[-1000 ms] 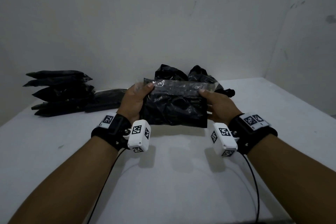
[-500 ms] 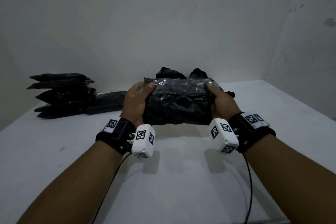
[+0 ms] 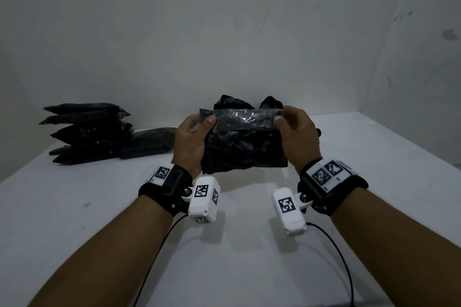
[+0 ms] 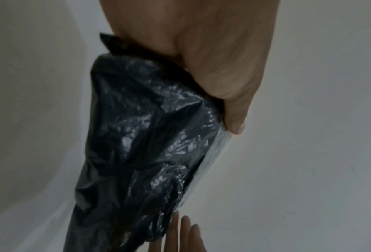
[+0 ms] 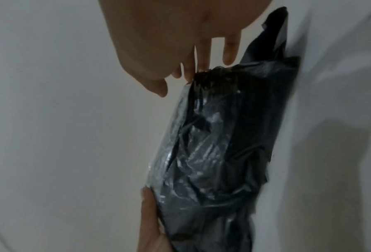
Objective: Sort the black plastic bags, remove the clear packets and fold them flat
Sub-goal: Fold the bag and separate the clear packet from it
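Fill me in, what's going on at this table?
A person holds a packet of black bags in clear wrap above the white table. The left hand grips its left end; the right hand pinches the top right corner. The wrap is still on. A stack of flat black packs sits far left, and a loose black heap lies behind the packet.

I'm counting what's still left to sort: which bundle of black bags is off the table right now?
The clear-wrapped bundle, held in the air between the left hand and right hand. The stacked bundles at far left lie on the table.
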Available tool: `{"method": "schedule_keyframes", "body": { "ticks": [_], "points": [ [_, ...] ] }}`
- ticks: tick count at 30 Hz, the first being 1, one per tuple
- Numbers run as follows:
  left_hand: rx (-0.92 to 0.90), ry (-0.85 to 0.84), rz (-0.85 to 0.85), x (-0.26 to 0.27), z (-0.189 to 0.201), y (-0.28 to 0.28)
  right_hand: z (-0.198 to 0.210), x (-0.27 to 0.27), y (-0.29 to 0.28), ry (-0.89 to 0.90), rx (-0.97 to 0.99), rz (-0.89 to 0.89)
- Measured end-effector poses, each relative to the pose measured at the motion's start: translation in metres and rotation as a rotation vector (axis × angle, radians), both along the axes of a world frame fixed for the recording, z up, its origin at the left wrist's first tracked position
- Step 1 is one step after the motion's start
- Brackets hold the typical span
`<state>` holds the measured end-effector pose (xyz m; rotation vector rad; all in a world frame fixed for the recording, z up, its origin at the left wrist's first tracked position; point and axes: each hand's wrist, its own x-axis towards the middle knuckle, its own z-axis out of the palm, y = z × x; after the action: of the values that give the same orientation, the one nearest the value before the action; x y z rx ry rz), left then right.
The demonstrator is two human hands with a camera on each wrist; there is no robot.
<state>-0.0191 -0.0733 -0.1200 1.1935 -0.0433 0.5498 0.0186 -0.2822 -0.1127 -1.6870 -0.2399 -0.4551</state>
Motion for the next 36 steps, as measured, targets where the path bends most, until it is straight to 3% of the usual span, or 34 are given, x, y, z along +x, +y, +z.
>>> {"method": "schedule_keyframes", "body": {
  "ticks": [6,11,16,24,26,29,32,34,36],
  "points": [
    [0.037,0.017,0.007,-0.003,-0.001,-0.005,-0.003,0.010,0.001,0.231,0.258,0.072],
    [0.037,0.031,-0.024,-0.006,-0.001,-0.009,-0.001,0.011,-0.005,0.266,0.377,0.152],
    [0.028,0.059,-0.047,-0.010,0.000,-0.011,-0.002,0.007,-0.015,0.340,0.584,0.341],
    [-0.196,0.190,-0.189,-0.010,0.003,-0.009,-0.007,0.005,-0.017,0.330,0.671,0.373],
    [-0.173,0.130,-0.093,-0.006,0.004,-0.002,-0.007,0.005,-0.017,0.313,0.657,0.364],
    [-0.174,0.029,0.210,0.000,0.006,0.020,-0.009,0.007,-0.020,0.280,0.618,0.275],
    [0.146,-0.114,0.377,-0.001,0.008,0.035,-0.013,0.009,-0.023,0.251,0.580,0.180],
    [0.448,-0.092,0.355,-0.005,0.009,0.030,-0.016,0.010,-0.020,0.227,0.563,0.151],
    [0.604,-0.012,0.312,-0.003,0.004,0.023,-0.016,0.009,-0.016,0.212,0.573,0.161]
  ]
}}
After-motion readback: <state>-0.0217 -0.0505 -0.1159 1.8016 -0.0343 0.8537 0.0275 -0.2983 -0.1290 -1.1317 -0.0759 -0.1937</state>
